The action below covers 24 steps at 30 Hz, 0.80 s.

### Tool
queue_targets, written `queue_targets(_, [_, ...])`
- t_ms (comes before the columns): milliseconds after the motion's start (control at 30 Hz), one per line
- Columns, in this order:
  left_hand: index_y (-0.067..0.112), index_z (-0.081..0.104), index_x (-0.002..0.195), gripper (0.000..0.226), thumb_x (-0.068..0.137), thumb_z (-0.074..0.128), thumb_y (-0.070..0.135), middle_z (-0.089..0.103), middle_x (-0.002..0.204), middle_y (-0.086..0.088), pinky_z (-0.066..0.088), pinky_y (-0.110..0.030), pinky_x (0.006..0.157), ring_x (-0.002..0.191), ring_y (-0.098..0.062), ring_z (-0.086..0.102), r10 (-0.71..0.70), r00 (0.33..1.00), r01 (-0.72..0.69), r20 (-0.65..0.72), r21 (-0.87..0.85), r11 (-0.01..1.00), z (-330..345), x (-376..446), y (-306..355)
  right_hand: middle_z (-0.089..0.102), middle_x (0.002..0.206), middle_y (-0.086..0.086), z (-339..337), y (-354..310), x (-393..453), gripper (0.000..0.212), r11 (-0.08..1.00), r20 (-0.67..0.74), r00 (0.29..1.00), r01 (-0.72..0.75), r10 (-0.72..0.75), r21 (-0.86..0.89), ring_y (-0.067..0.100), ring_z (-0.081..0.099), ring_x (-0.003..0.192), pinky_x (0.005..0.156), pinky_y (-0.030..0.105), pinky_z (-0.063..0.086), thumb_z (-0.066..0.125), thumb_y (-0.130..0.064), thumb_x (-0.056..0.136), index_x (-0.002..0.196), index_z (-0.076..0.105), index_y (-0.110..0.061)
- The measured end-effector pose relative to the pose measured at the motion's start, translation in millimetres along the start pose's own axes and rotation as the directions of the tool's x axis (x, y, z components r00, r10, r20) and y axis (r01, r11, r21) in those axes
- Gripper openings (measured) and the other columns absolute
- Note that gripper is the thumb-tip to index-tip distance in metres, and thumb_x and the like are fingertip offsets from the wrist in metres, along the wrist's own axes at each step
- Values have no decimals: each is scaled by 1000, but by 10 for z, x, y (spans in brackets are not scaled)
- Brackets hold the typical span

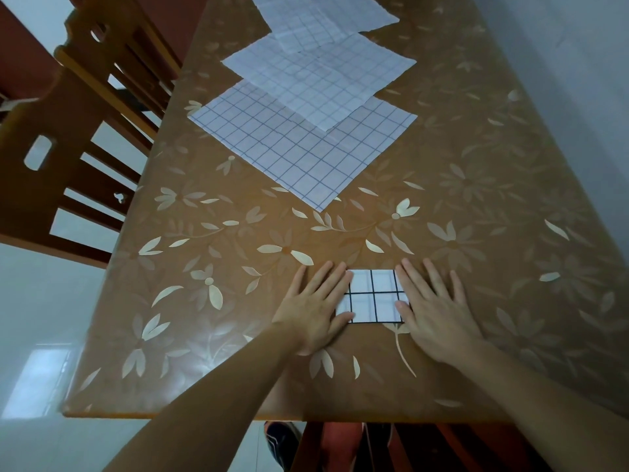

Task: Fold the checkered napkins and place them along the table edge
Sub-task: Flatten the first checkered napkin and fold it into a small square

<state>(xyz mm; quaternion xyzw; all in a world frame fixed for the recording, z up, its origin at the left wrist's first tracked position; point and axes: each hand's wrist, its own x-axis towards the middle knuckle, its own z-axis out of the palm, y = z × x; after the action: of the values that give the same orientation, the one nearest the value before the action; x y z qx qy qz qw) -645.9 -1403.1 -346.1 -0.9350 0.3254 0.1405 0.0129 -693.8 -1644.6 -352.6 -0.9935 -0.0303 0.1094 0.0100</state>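
A small folded checkered napkin (373, 296), white with dark grid lines, lies flat on the table near its front edge. My left hand (315, 306) presses on its left side with straight fingers and flat palm. My right hand (430, 306) presses on its right side the same way. Only the napkin's middle strip shows between the hands. Farther back, three unfolded checkered napkins lie overlapping in a row: the nearest (303, 148), a middle one (320, 76) and a far one (323, 18) at the frame's top.
The table (211, 301) carries an orange-brown floral cover. Two wooden chairs (68, 155) stand along its left side. A pale wall runs on the right. Below the front edge a shoe (282, 444) shows on the floor.
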Motion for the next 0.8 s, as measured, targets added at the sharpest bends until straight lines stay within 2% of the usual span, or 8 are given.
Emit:
queue_targets(133, [26, -18, 150, 72, 90, -1, 63, -20, 156, 10, -10, -48, 118, 146, -13, -19, 28, 999, -29, 36, 36, 999, -18, -4, -49, 16, 161, -5, -54, -13, -2, 69, 1000, 12, 1000, 10, -10, 21, 23, 13, 147, 115, 52, 12, 10, -52, 92, 153, 18, -21])
queue_targets(200, [26, -19, 149, 72, 91, -1, 63, -20, 157, 9, -10, -48, 118, 146, -13, -20, 26, 999, -28, 41, 41, 999, -30, 1, -43, 34, 153, 2, -119, -25, -42, 64, 998, -37, 998, -42, 44, 51, 25, 29, 140, 110, 49, 24, 27, -52, 92, 146, 35, -17])
queue_targets(267, [26, -19, 149, 72, 91, 0, 64, -18, 158, 8, -11, -48, 118, 144, -12, -23, 16, 999, -17, 39, 31, 999, -22, 4, -32, 53, 129, 2, -182, -35, -125, 51, 988, -88, 988, -120, 128, 94, 23, 46, 121, 100, 43, 35, 44, -53, 90, 126, 53, -20])
queue_targets(367, [25, -15, 151, 73, 92, 1, 64, -14, 160, 6, -12, -47, 118, 145, -13, -21, 13, 999, -14, 33, 20, 1000, -27, 1, -21, 58, 102, -11, -295, -120, -224, 28, 947, -2, 969, -242, 248, 213, 12, 53, 98, 92, 35, 34, 49, -53, 89, 102, 56, -30])
queue_targets(533, [23, -12, 153, 76, 89, -3, 64, -12, 162, 5, -10, -47, 119, 148, -16, -16, 0, 1000, -1, 24, 14, 1000, -46, -16, 14, 57, 97, -12, -376, -303, -194, 13, 827, 122, 936, -350, 331, 440, 8, 55, 85, 84, 31, 46, 59, -41, 89, 91, 53, -29])
queue_targets(633, [20, -5, 154, 77, 91, -4, 64, -6, 163, 2, -9, -45, 119, 148, -17, -12, -19, 1000, 18, -14, -11, 1000, -11, -50, 35, 58, 100, -9, -368, -359, -136, 17, 647, 167, 914, -383, 370, 659, 10, 59, 87, 62, 22, 50, 66, -29, 86, 99, 54, -26])
queue_targets(700, [19, -2, 155, 75, 93, 3, 63, -4, 163, 2, -8, -45, 120, 149, -17, -11, -60, 998, 59, -27, -54, 997, 21, -77, 67, 60, 102, -5, -396, -372, -101, 23, 444, 209, 892, -388, 400, 808, 12, 60, 89, 59, 19, 48, 67, -16, 87, 104, 53, -23])
queue_targets(800, [21, -3, 155, 73, 95, 9, 61, -3, 163, 3, -7, -44, 120, 149, -15, -11, -135, 990, 130, -38, -123, 984, 39, -131, 159, 65, 96, -4, -432, -393, -61, 36, 89, 325, 843, -397, 429, 913, 14, 65, 82, 62, 27, 54, 65, -3, 86, 115, 52, -20])
